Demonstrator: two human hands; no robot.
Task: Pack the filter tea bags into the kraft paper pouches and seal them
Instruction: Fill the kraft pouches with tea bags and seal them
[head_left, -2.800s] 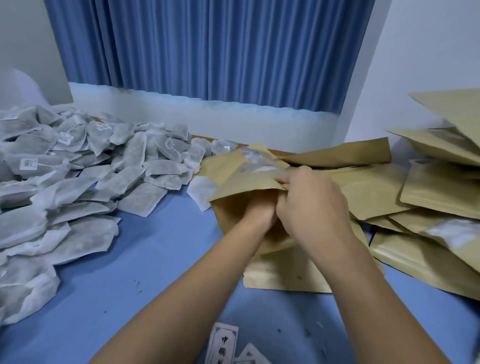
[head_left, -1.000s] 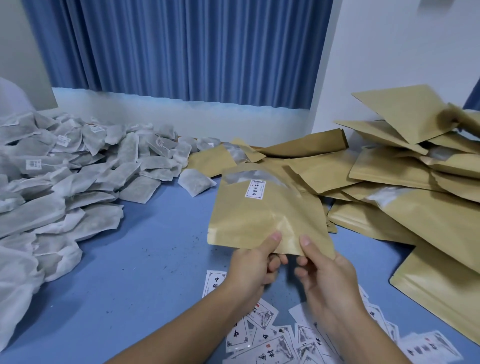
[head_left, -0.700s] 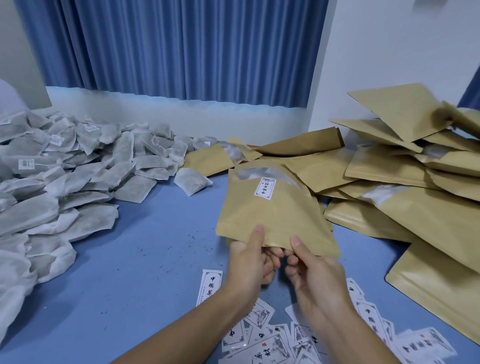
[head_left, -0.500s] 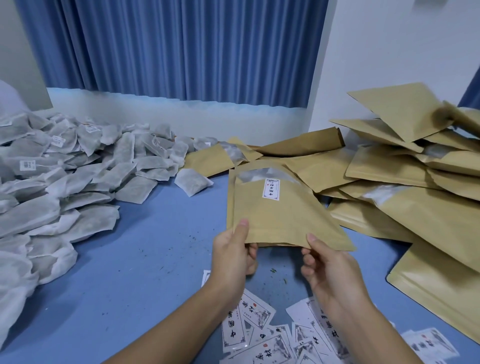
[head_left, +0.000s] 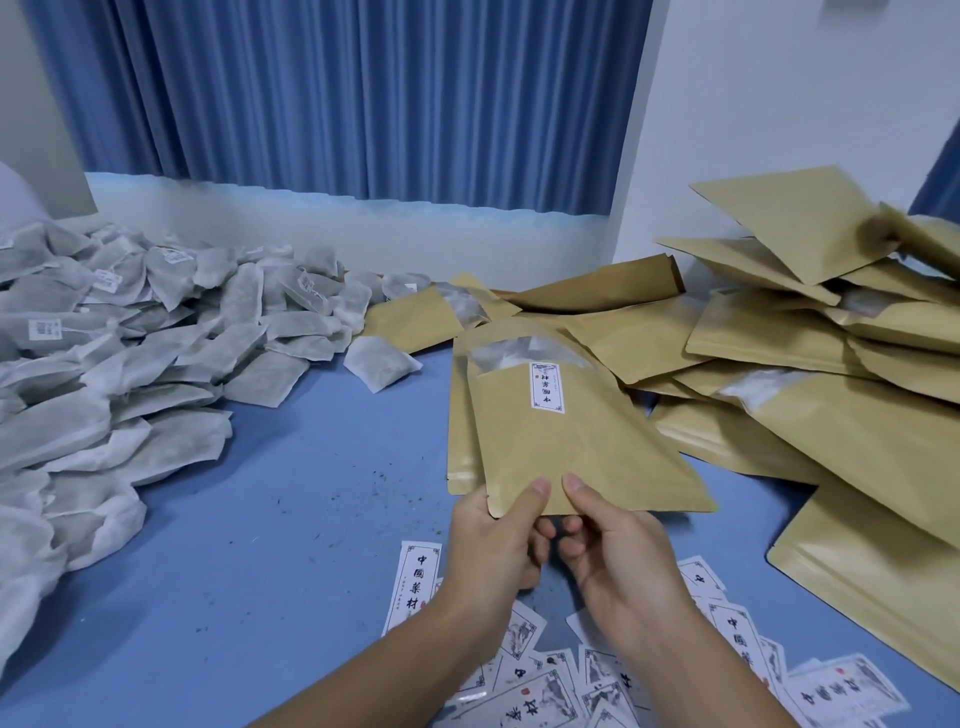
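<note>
Just beyond hands (head_left: 491, 545) (head_left: 621, 564), pouch (head_left: 576, 447), near edge pinched

On the table (head_left: 291, 519) the heap of filter tea bags (head_left: 156, 364) lies at the left; a single tea bag (head_left: 382, 364) lies apart, between the heap and the pile of kraft pouches (head_left: 831, 364), which takes the right side and the far middle; the left hand (head_left: 493, 551) and the right hand (head_left: 618, 561), side by side, pinch the near edge of the held pouch (head_left: 571, 447) in the middle; a second pouch (head_left: 460, 415) shows behind it at its left; loose labels (head_left: 545, 691) lie nearest, under the hands; the curtain (head_left: 363, 93) hangs behind.

Left grip (head_left: 493, 551), right grip (head_left: 618, 561), both thumbs pinching
</note>
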